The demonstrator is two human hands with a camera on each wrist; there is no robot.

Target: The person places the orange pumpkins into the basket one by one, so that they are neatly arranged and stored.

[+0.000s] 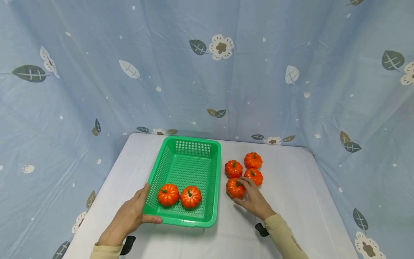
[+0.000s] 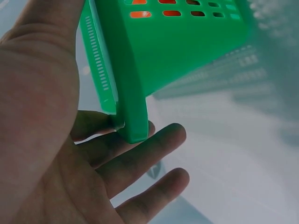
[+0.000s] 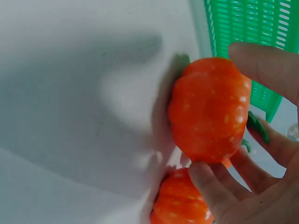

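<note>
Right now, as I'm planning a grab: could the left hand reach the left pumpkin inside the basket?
Probably yes: the left hand is at the near-left corner of the basket, close to that pumpkin, and the top is open. Only the side wall stands between.

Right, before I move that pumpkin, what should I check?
1. Left hand at the basket's near left corner: ok, touching it.
2. Right hand around the nearest pumpkin: ok, thumb and fingers on it.
3. Firm enough grip: cannot tell; pressure doesn't show.
4. Room in basket: ok, two pumpkins at the near end, far end bare.
5. Hand clear of neighbouring pumpkins: cannot tell, they overlap in the head view.
</note>
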